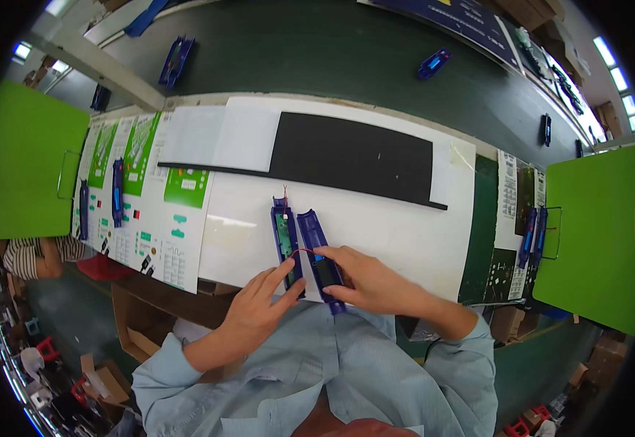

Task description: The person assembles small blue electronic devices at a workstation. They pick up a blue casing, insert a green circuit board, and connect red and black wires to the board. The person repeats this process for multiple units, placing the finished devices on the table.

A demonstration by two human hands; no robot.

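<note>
On the white work mat [375,226], my right hand [372,280] pinches a small black block [326,271] inside the blue plastic casing half [317,247]; my left hand's [259,306] fingertips, spread, press the neighbouring circuit-board half [286,240].

White-and-green printed instruction sheets [150,211] lie at the desk's [405,233] left; an open brown carton [139,328] sits below, and perhaps a dark-blue sign [470,22] far off

Two opened blue casing halves [299,247], side by side
</note>
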